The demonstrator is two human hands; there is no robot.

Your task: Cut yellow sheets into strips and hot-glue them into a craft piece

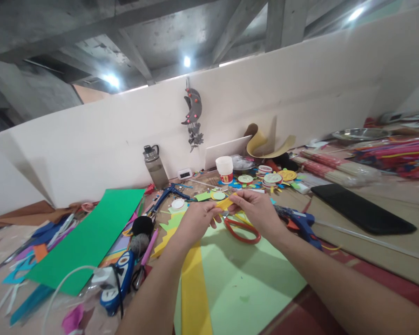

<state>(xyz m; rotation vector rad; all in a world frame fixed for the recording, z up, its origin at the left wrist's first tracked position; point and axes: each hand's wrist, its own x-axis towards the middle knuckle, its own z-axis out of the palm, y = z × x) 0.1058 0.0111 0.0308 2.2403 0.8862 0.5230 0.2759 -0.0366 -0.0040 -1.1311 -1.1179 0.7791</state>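
Between both hands is a small strip of yellow paper point(224, 204). My left hand point(199, 218) pinches its left end, and my right hand point(253, 208) pinches the other end. Beneath the hands lies a pale green sheet point(251, 284), with a long yellow strip point(195, 288) along its left side. Red-handled scissors point(244, 231) rest on the sheet below my right hand; their blades are partly hidden. Zigzag-cut yellow paper point(164, 242) lies to the left of my left hand.
A green sheet point(94, 242) and a blue power strip point(118, 284) lie to the left. Blue glue guns point(302, 225) flank the hands. At the back stand a bottle point(156, 167) and paper cups point(225, 170). A black case point(363, 208) lies right.
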